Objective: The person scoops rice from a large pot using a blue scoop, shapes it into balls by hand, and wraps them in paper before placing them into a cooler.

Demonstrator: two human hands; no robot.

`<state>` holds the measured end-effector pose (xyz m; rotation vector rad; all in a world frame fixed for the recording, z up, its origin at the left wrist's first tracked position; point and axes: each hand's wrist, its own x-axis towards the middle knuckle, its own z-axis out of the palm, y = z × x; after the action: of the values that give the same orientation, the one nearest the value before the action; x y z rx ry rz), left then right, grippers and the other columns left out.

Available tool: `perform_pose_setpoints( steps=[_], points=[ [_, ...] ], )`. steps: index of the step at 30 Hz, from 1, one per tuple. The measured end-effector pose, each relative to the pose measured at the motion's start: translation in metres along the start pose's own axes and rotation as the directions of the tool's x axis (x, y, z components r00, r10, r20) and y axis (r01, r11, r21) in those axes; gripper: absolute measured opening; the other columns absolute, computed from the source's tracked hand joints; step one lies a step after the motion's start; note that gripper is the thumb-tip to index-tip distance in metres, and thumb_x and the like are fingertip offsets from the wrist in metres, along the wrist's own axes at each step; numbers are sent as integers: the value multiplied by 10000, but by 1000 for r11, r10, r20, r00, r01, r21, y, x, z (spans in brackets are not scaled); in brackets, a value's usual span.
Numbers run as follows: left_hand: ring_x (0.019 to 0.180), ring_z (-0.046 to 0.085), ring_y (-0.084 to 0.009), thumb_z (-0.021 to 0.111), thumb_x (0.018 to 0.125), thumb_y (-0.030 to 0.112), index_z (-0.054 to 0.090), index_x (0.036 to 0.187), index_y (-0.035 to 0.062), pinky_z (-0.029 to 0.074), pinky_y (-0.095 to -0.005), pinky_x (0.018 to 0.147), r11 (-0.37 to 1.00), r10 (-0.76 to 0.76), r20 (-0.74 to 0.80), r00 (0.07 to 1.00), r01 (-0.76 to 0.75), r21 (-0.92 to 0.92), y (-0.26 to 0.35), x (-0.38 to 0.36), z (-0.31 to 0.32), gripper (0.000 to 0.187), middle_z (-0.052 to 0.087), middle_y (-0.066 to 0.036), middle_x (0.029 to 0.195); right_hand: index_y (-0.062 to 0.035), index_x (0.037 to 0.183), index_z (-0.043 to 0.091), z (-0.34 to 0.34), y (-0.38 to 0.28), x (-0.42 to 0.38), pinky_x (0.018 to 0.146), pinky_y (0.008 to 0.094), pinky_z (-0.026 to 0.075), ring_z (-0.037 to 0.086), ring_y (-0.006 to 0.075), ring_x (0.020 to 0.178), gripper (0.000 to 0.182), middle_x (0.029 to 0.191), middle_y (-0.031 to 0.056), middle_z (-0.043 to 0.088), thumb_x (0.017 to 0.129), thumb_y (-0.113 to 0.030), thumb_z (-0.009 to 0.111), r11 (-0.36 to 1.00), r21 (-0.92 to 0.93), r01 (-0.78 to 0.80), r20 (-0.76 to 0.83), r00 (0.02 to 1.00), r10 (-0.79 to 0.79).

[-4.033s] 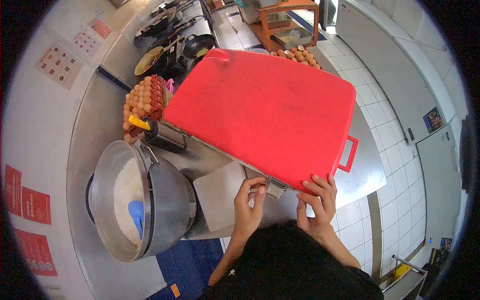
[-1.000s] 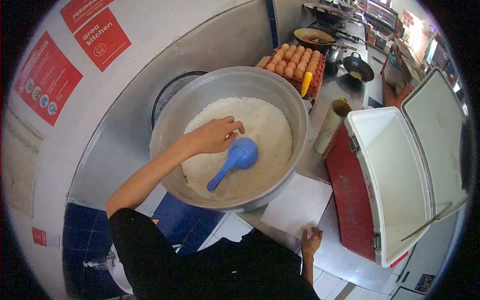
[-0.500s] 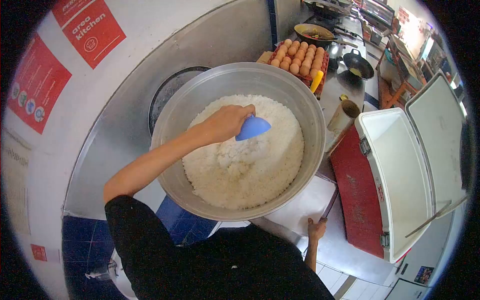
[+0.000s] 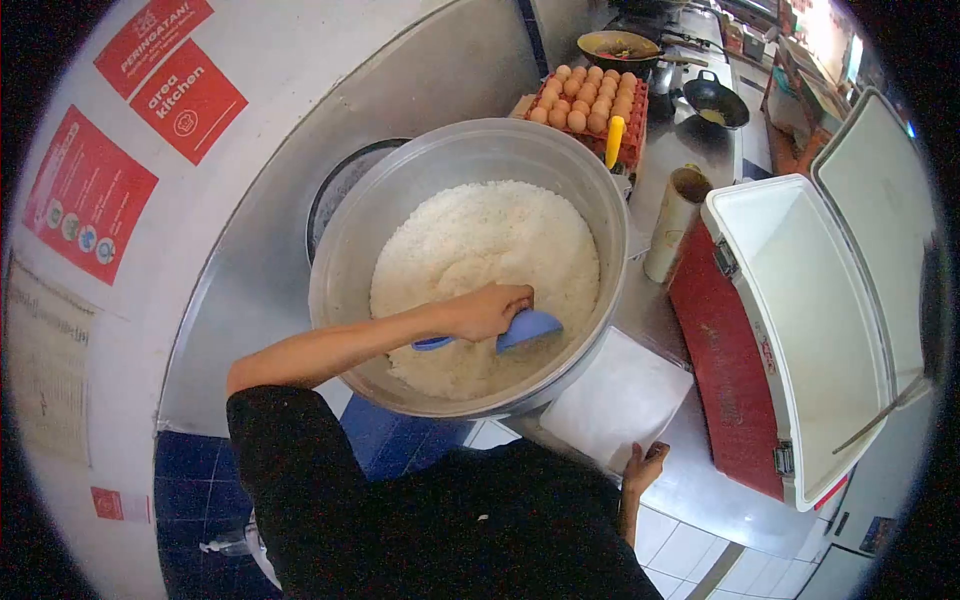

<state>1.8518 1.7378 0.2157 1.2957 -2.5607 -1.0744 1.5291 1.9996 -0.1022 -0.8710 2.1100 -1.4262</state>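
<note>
My left hand (image 4: 492, 310) is closed on a blue scoop (image 4: 530, 329), low in the white rice (image 4: 490, 220) inside a big round metal pot (image 4: 350, 235). A second patch of blue (image 4: 433, 343) shows beside my left wrist; what it belongs to is hidden. To the right of the pot, a stack of white sheets (image 4: 620, 395) lies on the metal counter. My right hand (image 4: 643, 466) is at the near corner of the sheets, with its thumb and fingers apart.
A red and white cooler box (image 4: 735, 370) stands at the right with its lid open. Behind the pot are a tray of eggs (image 4: 585, 100), a yellow handle (image 4: 614, 142), two pans (image 4: 715, 100) and a tall cylinder (image 4: 675, 225). Wall signs (image 4: 187, 102) hang at the left.
My left hand has moved the blue scoop down toward the near side of the rice. The second blue patch has come into sight. More of the white sheets shows, and the view has shifted slightly.
</note>
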Motion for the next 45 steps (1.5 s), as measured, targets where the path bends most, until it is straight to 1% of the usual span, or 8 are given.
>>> perform_pose_setpoints(
  steps=[14, 17, 22, 24, 28, 37, 41, 45],
  points=[
    [410, 454, -132, 348, 1039, 294, 527, 1134, 70, 392, -284, 368, 727, -281, 365, 888, 445, -523, 57, -66, -46, 302, 522, -61, 708, -8, 962, 459, -51, -25, -44, 698, 268, 427, 452, 149, 749, 297, 779, 40, 452, 842, -95, 716, 986, 77, -148, -9, 989, 149],
    [712, 622, -323, 375, 1018, 264, 552, 1093, 42, 492, -435, 661, 996, 78, -224, 972, -69, 48, 0, -36, -27, 294, 619, -165, 822, -17, 937, 506, -61, 9, -37, 653, 265, 422, 469, 132, 717, 259, 746, 20, 481, 859, -169, 701, 997, -78, -14, -16, 1000, 13],
    [697, 620, -336, 369, 1014, 242, 540, 1044, 50, 497, -449, 631, 981, 177, -83, 981, -170, 89, 9, -18, 23, 259, 611, -178, 797, 14, 907, 567, -78, -16, -33, 671, 311, 464, 518, 161, 728, 142, 764, 66, 551, 854, -92, 645, 990, -126, -63, 53, 996, 70],
    [497, 545, -209, 353, 1022, 256, 538, 1084, 77, 450, -366, 423, 906, -305, 237, 922, 357, -225, 44, -34, 6, 265, 552, -111, 690, 9, 894, 582, -81, -3, -29, 665, 330, 480, 547, 187, 709, 109, 765, 86, 576, 832, -61, 638, 938, -293, 187, 32, 982, -186],
    [405, 429, -99, 335, 1031, 279, 536, 1106, 114, 334, -265, 315, 832, -324, 267, 908, 407, -376, 62, -60, -9, 271, 489, -40, 642, -11, 830, 606, -86, -32, -30, 695, 378, 496, 602, 302, 770, 59, 841, 144, 610, 776, -19, 628, 968, -253, 6, 72, 997, 13],
    [421, 353, -80, 401, 1000, 397, 515, 1047, 61, 275, -244, 353, -137, -137, -109, 985, -128, -982, 103, -64, -3, 358, 424, -3, 607, -76, 1039, 615, -67, -41, -21, 1038, 498, 362, 507, 343, 1158, 315, 1194, 130, 577, 774, -211, 720, 690, -77, 720, 681, 544, -491],
    [433, 363, -81, 412, 986, 437, 516, 991, 50, 274, -244, 354, -692, 155, -119, 981, 22, -721, 187, -49, 114, 400, 441, -11, 626, -115, 1252, 569, -76, -31, -18, 1153, 523, 205, 376, 313, 1329, 463, 1363, 118, 482, 839, -305, 655, 606, -141, 783, 836, 422, -350],
    [457, 381, -80, 400, 971, 532, 509, 920, 62, 297, -243, 372, -703, -89, 125, 988, 27, -710, 100, 6, 318, 485, 458, -16, 649, -76, 1196, 607, -73, -1, -19, 1170, 505, 204, 384, 302, 1341, 395, 1366, 122, 499, 868, -295, 619, 619, -65, 783, 795, 416, -442]
  ],
)
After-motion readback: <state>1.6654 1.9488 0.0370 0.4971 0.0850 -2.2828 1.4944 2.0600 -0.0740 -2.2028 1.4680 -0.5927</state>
